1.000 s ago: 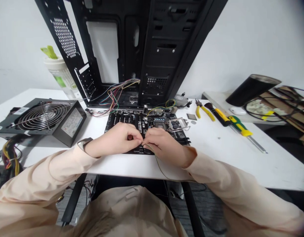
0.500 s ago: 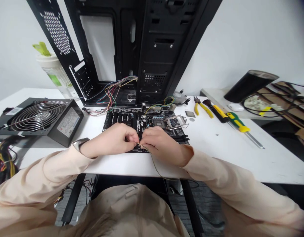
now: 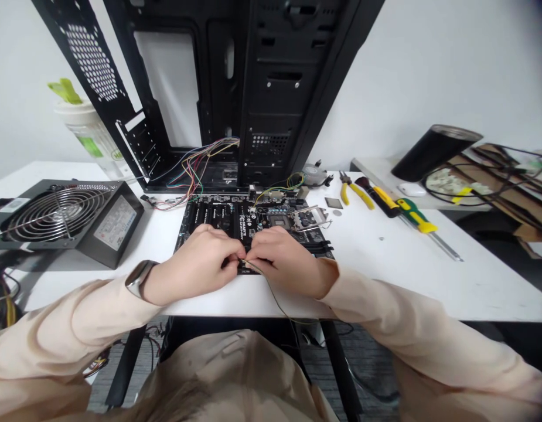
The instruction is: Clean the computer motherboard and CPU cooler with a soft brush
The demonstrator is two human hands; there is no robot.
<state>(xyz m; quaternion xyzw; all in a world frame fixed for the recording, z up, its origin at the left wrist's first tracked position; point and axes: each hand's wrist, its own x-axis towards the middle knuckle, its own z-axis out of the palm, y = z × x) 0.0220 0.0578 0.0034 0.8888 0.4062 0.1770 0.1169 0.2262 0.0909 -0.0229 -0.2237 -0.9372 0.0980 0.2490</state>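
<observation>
Both hands meet over the front part of a black motherboard [image 3: 218, 212] lying flat on the white desk. My left hand [image 3: 204, 258] pinches a thin yellowish cable [image 3: 273, 291] near its end. Right beside it, my right hand [image 3: 282, 261] has its fingers closed on the same cable. From there the cable runs down over the desk's front edge. Fingers hide the cable's tip and the board beneath. On the board's right side the CPU socket [image 3: 279, 221] shows, with a raised metal bracket [image 3: 312, 218] beside it.
Behind the board stands a black computer case [image 3: 271, 105] with loose coloured wires [image 3: 195, 164]. A power supply [image 3: 116, 225] sits on the left, a bottle [image 3: 90, 135] behind it. Pliers [image 3: 356, 190], a brush [image 3: 378, 196], a screwdriver [image 3: 415, 217] and a chip [image 3: 333, 203] lie on the right.
The view has shifted slightly, so the scene sits a little further left. My hands stay together on the cable; the left wrist has turned a little.
</observation>
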